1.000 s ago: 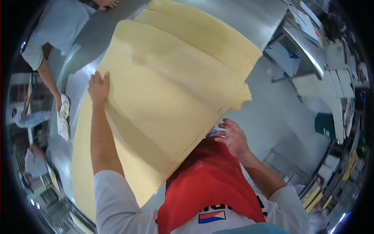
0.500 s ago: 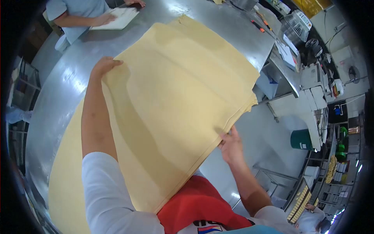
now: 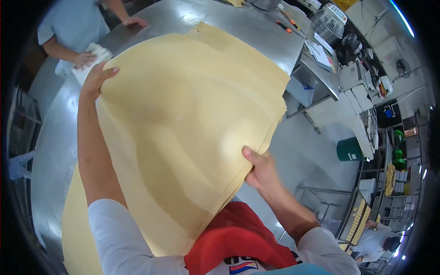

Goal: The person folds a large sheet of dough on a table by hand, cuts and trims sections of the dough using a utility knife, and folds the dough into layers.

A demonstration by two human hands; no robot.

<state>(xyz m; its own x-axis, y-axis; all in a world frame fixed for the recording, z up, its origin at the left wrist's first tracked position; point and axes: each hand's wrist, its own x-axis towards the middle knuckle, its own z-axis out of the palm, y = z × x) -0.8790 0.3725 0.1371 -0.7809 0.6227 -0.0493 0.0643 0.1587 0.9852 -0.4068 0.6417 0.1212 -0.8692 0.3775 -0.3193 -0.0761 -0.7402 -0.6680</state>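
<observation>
A large, thin, pale yellow dough sheet [image 3: 188, 105] lies in layers across the metal table, its near part hanging over the edge against my red apron. At its far left edge my left hand [image 3: 98, 80] grips the dough, thumb on top and fingers underneath. My right hand [image 3: 260, 168] pinches the right edge, with the thumb pressing the upper face and the fingers hidden below. Between the hands the upper layer bulges slightly. Several layered edges show along the right side.
The steel table [image 3: 59, 133] extends left and beyond the dough. A co-worker [image 3: 75, 27] stands at the far left with a white cloth [image 3: 96, 55]. Orange-handled tools [image 3: 283, 26] lie at the back. A green bin [image 3: 350, 149] stands on the floor at right.
My left hand has moved left and my right hand left, its thumb now over the dough's edge. The upper layer bulges more. The co-worker's white cloth is bunched up and further left.
</observation>
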